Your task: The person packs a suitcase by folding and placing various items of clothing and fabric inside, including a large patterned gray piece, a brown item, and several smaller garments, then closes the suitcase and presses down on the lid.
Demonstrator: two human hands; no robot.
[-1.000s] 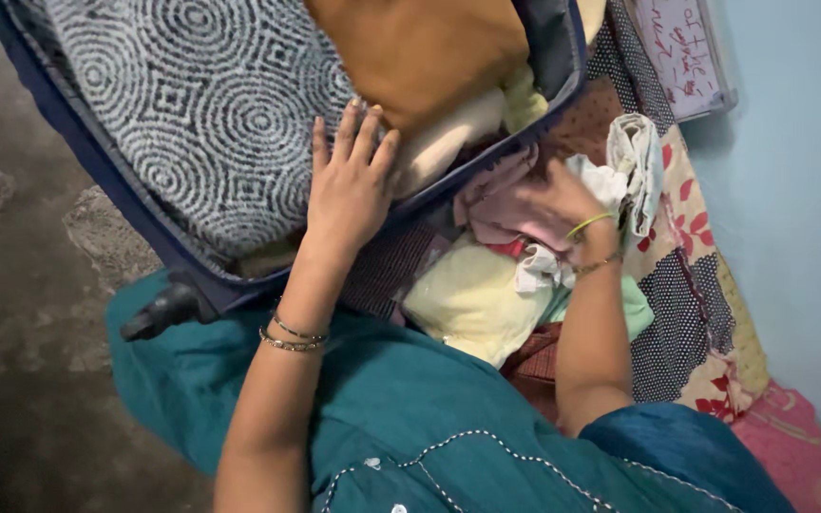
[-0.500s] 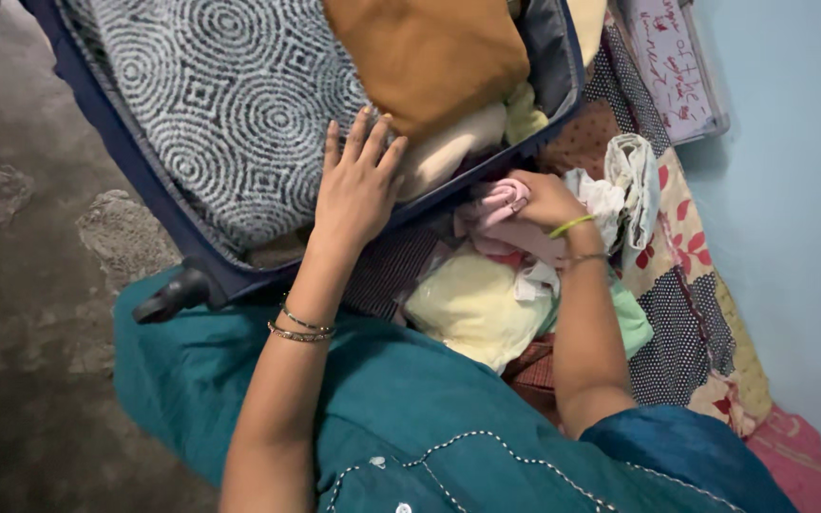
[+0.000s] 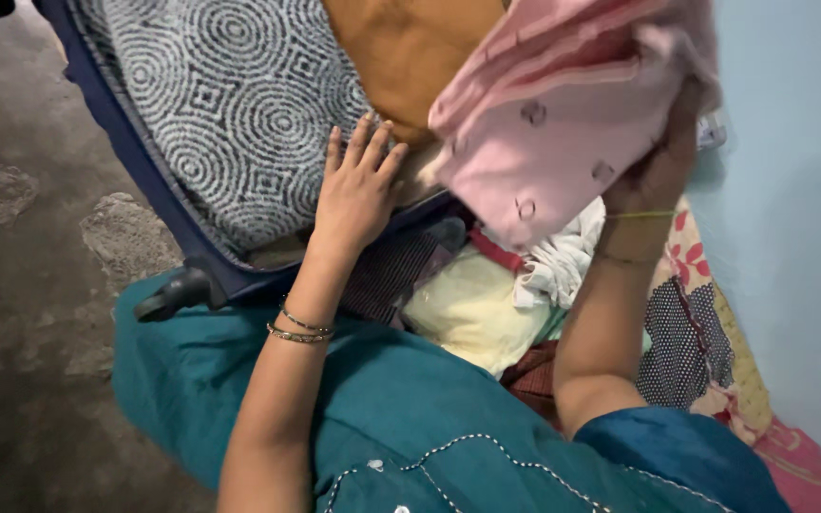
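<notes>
In the head view, the right hand point(image 3: 662, 166) is raised above the pile, its fingers closed around a folded pink garment point(image 3: 563, 114) with small ring-shaped marks; the cloth hangs in front of the hand and hides most of it, held up over the open suitcase point(image 3: 135, 161) and the heap of clothes beside it. The left hand point(image 3: 358, 190) lies flat and open, fingers spread, pressing on the packed clothes at the near edge of the suitcase, gripping nothing. Under and beside that hand lie a grey-and-white cloth with circle patterns point(image 3: 230, 114) and a folded mustard-brown garment point(image 3: 410, 52), both inside the dark blue case. Two thin bangles point(image 3: 301, 326) sit on the left wrist. Just beside the case, on a patterned bedspread point(image 3: 705, 351), lie a pale yellow garment point(image 3: 472, 309) and a crumpled white cloth point(image 3: 563, 261). The person wears a teal tunic point(image 3: 410, 418).
</notes>
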